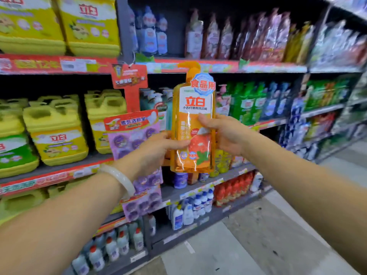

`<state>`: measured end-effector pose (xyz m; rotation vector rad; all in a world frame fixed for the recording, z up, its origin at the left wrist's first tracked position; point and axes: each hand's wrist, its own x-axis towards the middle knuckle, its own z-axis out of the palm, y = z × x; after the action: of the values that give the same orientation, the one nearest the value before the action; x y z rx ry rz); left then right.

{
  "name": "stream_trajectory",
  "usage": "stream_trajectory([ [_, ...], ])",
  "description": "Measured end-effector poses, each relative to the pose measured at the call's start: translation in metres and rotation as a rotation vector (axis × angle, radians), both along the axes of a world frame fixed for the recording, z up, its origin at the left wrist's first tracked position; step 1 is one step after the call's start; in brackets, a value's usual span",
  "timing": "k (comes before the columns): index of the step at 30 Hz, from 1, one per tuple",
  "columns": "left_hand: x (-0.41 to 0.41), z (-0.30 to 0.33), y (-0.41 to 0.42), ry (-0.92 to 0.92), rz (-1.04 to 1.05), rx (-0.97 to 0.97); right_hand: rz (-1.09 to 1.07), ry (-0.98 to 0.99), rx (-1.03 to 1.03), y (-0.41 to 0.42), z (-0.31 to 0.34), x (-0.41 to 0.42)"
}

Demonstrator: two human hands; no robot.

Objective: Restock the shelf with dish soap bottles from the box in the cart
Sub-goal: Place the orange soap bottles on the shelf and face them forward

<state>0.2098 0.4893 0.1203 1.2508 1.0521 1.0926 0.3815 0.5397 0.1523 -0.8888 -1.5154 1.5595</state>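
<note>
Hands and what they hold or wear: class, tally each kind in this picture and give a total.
Hands: 2, the left hand and the right hand
Orange soap bottles held: 1, gripped by both hands
Bracelets: 1, on the left wrist
Total: 4

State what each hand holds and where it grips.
Both hands hold one orange dish soap bottle, upright before the shelves. The left hand grips its lower left side; the right hand grips its right side at mid-height.
</note>
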Motion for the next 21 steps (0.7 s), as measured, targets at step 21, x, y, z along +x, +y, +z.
stream_trajectory([
  [21, 0.224, 0.081, 0.33, 0.041, -0.324, 0.193, -0.351, -0.023, 0.164, 0.272, 0.072, 0.244],
])
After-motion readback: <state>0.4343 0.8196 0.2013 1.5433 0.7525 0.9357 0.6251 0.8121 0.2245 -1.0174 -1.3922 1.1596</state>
